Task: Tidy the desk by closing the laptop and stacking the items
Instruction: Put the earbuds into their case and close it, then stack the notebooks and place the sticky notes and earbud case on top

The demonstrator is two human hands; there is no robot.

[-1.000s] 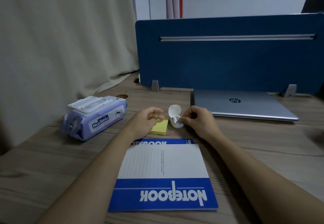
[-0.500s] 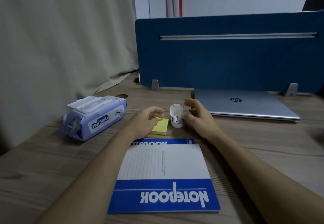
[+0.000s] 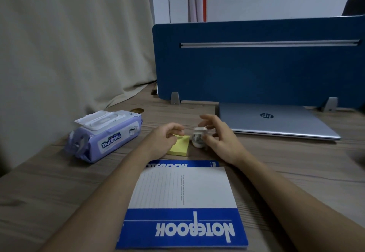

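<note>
A: From the head view, we look down on a wood-grain worktop [image 3: 49,188], lit dimly. A beige curtain [image 3: 69,44] hangs along the left and drapes onto the worktop's far edge. A blue divider panel [image 3: 256,70] stands across the back on metal feet, with a pale wall above it.

B: We see the laptop [image 3: 276,121] already shut, lying flat just in front of the divider, at the right. The notebook [image 3: 183,204] lies nearest us, its blue cover upside down from our side.

A: And the yellow sticky notes [image 3: 178,147] sit just beyond the notebook, with the purple wipes pack [image 3: 106,135] off to the left, its white flap raised.

B: Our left hand [image 3: 164,139] rests on the near corner of the sticky notes, fingers loosely curled, gripping nothing that we can make out.

A: Our right hand [image 3: 219,139] is at the small white earbud case [image 3: 198,137], which stands just right of the sticky notes. The thumb presses its side, the lid is partly lowered, and the other fingers are spread open above it.

B: Whether the case touches the notes, we cannot tell.
</note>
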